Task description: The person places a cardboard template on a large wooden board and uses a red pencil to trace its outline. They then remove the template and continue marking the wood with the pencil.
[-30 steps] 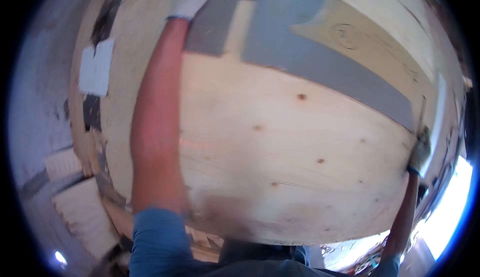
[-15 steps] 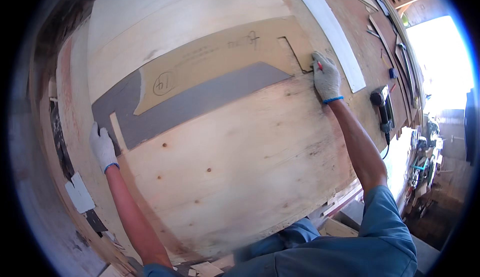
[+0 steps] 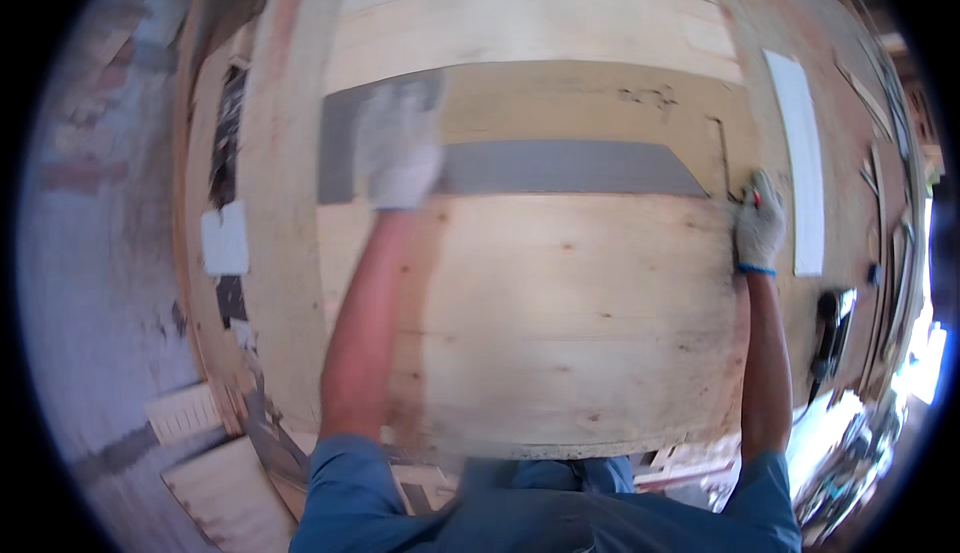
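The white-gloved left hand [image 3: 400, 148]'s a blur over the long flat grey-and-tan panel [image 3: 570, 165] on the pale knotty plywood sheet [image 3: 560, 293], can't tell its grip, while the blue-cuffed, white-gloved right hand [image 3: 760, 225] pinches some small red thing [image 3: 757, 196] near the panel's right end.

Wood wkshp: ply sheet [image 3: 570, 323], corded pwr tool [image 3: 832, 333], wood strips [image 3: 884, 193] abt.

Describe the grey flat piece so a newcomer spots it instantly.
On the large pale wooden board, look toward the far side. The grey flat piece lies there, partly hidden by the white-gloved left hand. Unlike the adjoining flat tan sheet, it's grey, with a slanting right end.
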A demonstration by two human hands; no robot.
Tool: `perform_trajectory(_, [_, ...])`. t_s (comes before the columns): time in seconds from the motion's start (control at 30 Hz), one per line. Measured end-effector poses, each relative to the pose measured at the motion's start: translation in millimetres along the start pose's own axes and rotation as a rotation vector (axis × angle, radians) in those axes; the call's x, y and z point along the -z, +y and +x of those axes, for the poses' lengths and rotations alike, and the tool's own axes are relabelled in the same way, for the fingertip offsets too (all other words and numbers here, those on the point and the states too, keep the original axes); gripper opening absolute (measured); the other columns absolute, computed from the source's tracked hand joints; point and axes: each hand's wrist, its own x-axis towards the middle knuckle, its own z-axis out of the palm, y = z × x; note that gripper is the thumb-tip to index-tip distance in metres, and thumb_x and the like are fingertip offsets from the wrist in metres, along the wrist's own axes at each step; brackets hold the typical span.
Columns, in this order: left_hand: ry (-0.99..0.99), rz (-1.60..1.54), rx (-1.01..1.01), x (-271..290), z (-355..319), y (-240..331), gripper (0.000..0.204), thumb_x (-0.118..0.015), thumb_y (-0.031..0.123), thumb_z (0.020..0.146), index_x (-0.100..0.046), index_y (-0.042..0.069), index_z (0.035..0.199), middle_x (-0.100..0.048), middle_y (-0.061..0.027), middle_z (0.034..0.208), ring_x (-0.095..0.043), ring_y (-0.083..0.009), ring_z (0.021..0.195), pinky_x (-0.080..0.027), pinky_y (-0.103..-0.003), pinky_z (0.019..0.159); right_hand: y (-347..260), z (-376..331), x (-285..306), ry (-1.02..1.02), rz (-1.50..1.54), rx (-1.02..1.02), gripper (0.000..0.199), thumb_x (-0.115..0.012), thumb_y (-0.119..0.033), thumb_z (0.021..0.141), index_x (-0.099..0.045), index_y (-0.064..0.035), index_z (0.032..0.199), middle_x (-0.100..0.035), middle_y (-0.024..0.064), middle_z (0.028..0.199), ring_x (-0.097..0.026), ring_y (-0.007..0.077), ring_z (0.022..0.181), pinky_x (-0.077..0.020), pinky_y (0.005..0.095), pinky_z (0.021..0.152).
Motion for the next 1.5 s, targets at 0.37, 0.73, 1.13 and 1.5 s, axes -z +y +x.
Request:
perform_trajectory(0.37, [-0.025, -0.258, 0.057, -18, -5, 47, 0.046, -0.056, 0.034, 0.098, -0.06, 0.005, 0.133, -0.055, -0.0221, 0.139, -0.048, -0.0414, 0.131, -0.034, -0.056, 0.113, 21, 41, 19, -0.056, 0.355, -0.233, 0.044, -0.051, -0.032, 0.108, -0.069, 0.0048, 0.125, -0.071, 0.0191, 0.124, -0.068, 0.0238, 0.114, -0.0507, 0.037, 0.102])
perform_trajectory(0.73, [0.106, -0.415, 0.09, -12, -10, 39, 0.037, -0.056, 0.026, 0.099, -0.061, 0.003, 0.127, -0.056, -0.0227, 0.136, -0.049, -0.042, 0.13, -0.036, -0.056, 0.112, -418, 131, -93, -0.832, 1.041, -0.182, 0.039, -0.063, -0.044, 0.101, -0.075, -0.0074, 0.11, -0.074, 0.0034, 0.085, -0.056, 0.0058, 0.06, -0.0394, 0.0213, 0.051])
perform_trajectory(1.13, [0.172, -0.766, 0.174, -27, -12, 35, 0.048, -0.063, 0.029, 0.093, -0.055, 0.003, 0.133, -0.058, -0.0216, 0.13, -0.05, -0.0419, 0.128, -0.038, -0.057, 0.111, -604, 106, -183, -1.194, 1.159, -0.095, 0.052, -0.06, -0.043, 0.1, -0.065, 0.003, 0.123, -0.077, 0.0118, 0.097, -0.064, 0.012, 0.064, -0.0424, 0.0249, 0.047])
perform_trajectory(1.5, [0.195, -0.547, 0.145, -34, -20, 40, 0.047, -0.06, 0.026, 0.096, -0.054, -0.001, 0.133, -0.054, -0.0265, 0.135, -0.049, -0.0443, 0.129, -0.035, -0.057, 0.114, -590, 113, -183, -1.105, 0.977, 0.193, 0.038, -0.066, -0.04, 0.096, -0.075, -0.0035, 0.097, -0.073, 0.0049, 0.078, -0.069, 0.0131, 0.073, -0.0518, 0.0257, 0.06])
